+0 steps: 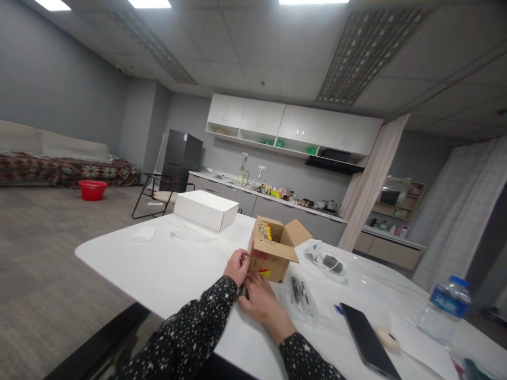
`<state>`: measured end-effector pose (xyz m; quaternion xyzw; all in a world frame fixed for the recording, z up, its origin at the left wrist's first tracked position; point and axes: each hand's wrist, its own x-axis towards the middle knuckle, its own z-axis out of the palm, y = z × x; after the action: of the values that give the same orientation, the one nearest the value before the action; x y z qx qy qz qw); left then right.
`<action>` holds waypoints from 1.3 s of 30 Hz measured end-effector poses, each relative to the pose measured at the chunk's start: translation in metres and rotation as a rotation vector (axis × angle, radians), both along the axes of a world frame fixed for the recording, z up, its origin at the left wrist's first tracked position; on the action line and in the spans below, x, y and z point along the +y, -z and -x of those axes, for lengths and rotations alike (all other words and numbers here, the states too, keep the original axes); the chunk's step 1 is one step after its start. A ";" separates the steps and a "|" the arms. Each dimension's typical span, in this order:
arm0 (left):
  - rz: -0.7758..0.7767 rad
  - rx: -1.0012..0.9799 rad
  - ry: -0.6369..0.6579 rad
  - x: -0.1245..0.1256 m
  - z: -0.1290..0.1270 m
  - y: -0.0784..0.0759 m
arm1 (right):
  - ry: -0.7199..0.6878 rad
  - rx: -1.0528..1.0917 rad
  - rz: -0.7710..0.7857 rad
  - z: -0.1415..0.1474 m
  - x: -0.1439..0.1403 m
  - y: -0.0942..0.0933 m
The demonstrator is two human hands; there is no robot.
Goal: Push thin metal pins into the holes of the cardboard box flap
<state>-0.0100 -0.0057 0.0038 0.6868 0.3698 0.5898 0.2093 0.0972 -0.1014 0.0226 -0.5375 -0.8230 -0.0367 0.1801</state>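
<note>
Right now we have both hands close together at the near side of an open cardboard box (273, 265), which stands upright on the white table (158, 269) just in front of us. Our left hand (237, 267) is beside the box's near left corner, its fingers bent; we cannot tell whether they grip the cardboard or only rest against it. Our right hand (259, 296) lies lower and nearer to us, just below the front face, its fingers curled over; a small dark item (242, 290) shows between our hands, too hidden for us to say what it is or whether we grasp it. One flap of the box sticks out to the right, another juts toward us.

Just right of the box we see a clear plastic tray (310, 311) with dark slender pieces (300, 291) in it. Farther right lie a black phone (367, 338) and a beige object (387, 339), with a blue-capped bottle (446, 310) standing beyond them. A closed white box (204, 208) sits at the table's far left.
</note>
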 end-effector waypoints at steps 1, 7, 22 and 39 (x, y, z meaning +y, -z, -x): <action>0.003 0.001 -0.005 0.000 0.000 0.000 | -0.003 0.002 -0.002 -0.001 0.000 0.000; 0.015 -0.002 -0.034 -0.002 -0.001 -0.002 | -0.023 -0.010 -0.009 -0.005 0.000 -0.002; 0.003 -0.055 -0.104 0.005 0.005 -0.001 | -0.095 -0.097 -0.068 -0.003 -0.002 -0.007; 0.017 -0.046 -0.136 0.010 0.007 0.000 | -0.122 -0.132 -0.076 -0.002 0.004 -0.011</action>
<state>-0.0171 0.0042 0.0035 0.6445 0.4157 0.6151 0.1831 0.0994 -0.0970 0.0334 -0.4758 -0.8622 -0.0922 0.1475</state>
